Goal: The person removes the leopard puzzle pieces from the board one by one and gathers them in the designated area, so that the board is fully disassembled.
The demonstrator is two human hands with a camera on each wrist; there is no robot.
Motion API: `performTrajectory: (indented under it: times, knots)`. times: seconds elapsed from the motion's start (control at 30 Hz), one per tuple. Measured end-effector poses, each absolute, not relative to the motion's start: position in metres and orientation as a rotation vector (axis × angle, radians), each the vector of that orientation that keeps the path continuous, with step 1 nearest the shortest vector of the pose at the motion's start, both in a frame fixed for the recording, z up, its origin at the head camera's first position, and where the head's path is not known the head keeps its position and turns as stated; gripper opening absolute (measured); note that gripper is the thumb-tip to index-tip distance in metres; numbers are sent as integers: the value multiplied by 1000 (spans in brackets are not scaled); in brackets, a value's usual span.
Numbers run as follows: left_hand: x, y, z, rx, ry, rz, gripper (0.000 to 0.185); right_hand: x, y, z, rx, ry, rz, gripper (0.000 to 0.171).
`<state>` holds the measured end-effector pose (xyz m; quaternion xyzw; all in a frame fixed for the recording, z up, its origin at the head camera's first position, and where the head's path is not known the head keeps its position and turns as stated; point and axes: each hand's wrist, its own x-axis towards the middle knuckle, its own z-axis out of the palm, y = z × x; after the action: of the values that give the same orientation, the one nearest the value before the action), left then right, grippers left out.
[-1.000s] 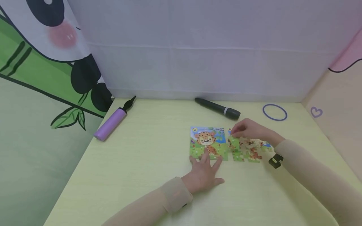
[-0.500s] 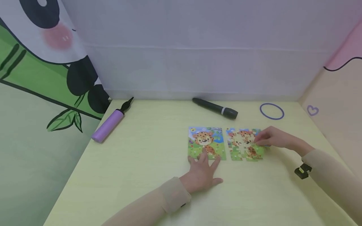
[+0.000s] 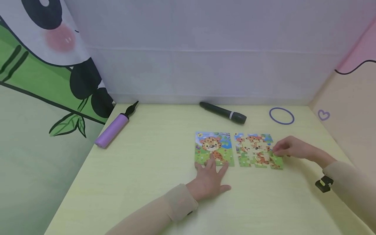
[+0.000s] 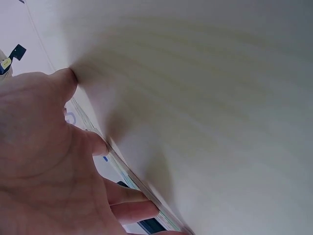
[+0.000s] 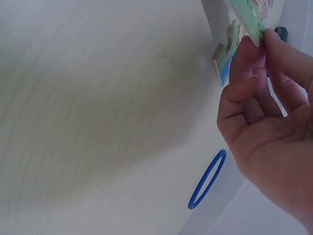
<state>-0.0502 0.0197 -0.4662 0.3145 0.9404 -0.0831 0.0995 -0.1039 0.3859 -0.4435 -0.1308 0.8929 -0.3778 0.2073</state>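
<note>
In the head view a picture card (image 3: 199, 150) of a spotted cub lies flat on the table. My left hand (image 3: 207, 184) rests there palm down with fingers spread, fingertips on the card's lower edge. Right of the card lies a jigsaw (image 3: 259, 158) with the same cub, its pieces laid out with narrow gaps. My right hand (image 3: 295, 150) pinches a green puzzle piece (image 5: 247, 17) between thumb and fingers at the jigsaw's right side. In the right wrist view that piece is tilted up off the table, and another puzzle piece (image 5: 224, 61) lies behind the fingers.
A purple hand pump (image 3: 113, 130) with a black nozzle lies at the table's left edge. Toward the back are a black torch-like cylinder (image 3: 217, 109) with a silver band and a thin blue ring (image 3: 279, 108). Cloth-covered walls (image 3: 191, 71) enclose the back and sides.
My right hand has moved from the jigsaw's left part to its right side, carrying a green piece. The pieces it covered now show. My left hand stays on the card.
</note>
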Motion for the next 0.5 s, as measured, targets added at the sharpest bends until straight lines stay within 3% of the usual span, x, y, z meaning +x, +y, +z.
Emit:
performTrajectory:
  times: [0.5]
  knots:
    - [-49,18,-462,924,2761,-202,79,-105,388,-432,-382,2645,-938,18]
